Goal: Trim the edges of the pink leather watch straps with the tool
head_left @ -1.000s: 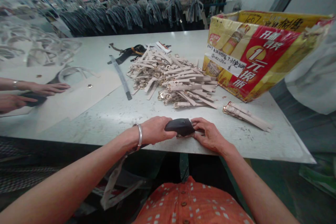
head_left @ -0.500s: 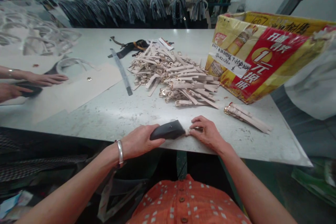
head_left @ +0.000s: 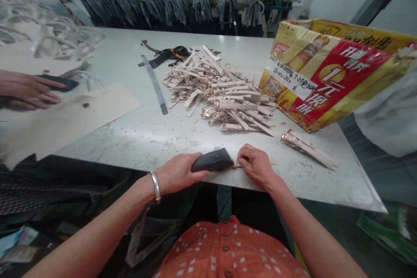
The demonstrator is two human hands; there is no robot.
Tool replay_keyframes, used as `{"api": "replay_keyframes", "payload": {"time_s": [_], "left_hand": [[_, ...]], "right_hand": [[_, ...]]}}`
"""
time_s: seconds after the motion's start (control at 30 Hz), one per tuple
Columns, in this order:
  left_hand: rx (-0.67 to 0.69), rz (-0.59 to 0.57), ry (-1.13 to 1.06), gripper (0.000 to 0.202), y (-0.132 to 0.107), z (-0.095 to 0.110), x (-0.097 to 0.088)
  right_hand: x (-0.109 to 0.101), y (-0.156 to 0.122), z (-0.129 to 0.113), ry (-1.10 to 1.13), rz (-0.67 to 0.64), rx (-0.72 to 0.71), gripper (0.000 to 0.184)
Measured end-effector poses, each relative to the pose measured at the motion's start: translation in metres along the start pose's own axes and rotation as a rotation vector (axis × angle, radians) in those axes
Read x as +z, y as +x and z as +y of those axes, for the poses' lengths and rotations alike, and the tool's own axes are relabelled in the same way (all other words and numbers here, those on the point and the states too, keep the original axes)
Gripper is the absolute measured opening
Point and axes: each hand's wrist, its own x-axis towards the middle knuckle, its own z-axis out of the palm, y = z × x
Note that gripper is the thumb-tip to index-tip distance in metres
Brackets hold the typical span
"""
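At the table's near edge, my left hand (head_left: 182,171) is wrapped round a dark grey, block-shaped object (head_left: 213,160) with a flat top; its exact kind is unclear. The object's right end lies against or over a small beige strap (head_left: 239,165). My right hand (head_left: 256,165) is closed on that strap just beside the object, with a short piece of it showing past the hand. Fingers hide most of the strap. Beyond my hands is a heap of beige buckle straps (head_left: 224,91) with gold-coloured buckles. A separate strap bundle (head_left: 308,150) lies to the right.
A yellow and red carton (head_left: 325,74) stands at the right. A co-worker's hand (head_left: 29,91) works at the left on beige sheet material (head_left: 97,113). A metal ruler-like strip (head_left: 154,84) and dark straps (head_left: 166,56) lie behind. The table (head_left: 130,143) ends close to my body.
My right hand's fingers have closed further on the strap. The dark object stays in my left hand. The co-worker's hands and sheet have shifted. The view has moved slightly.
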Motion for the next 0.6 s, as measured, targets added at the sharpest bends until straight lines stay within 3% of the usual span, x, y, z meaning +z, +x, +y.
{"api": "replay_keyframes", "payload": {"time_s": [0.23, 0.47, 0.6], "left_hand": [[-0.003, 0.015, -0.012, 0.028, 0.0000, -0.0020, 0.0009], [-0.019, 0.017, -0.026, 0.030, -0.0011, -0.0003, 0.0007], [-0.021, 0.030, -0.030, 0.030, -0.0011, -0.0002, 0.0010]], "right_hand": [[0.0066, -0.0053, 0.0010, -0.009, 0.080, -0.007, 0.012], [0.0055, -0.0081, -0.0010, -0.158, 0.069, -0.104, 0.013], [0.0057, -0.0089, -0.0039, -0.194, 0.100, -0.074, 0.012]]}}
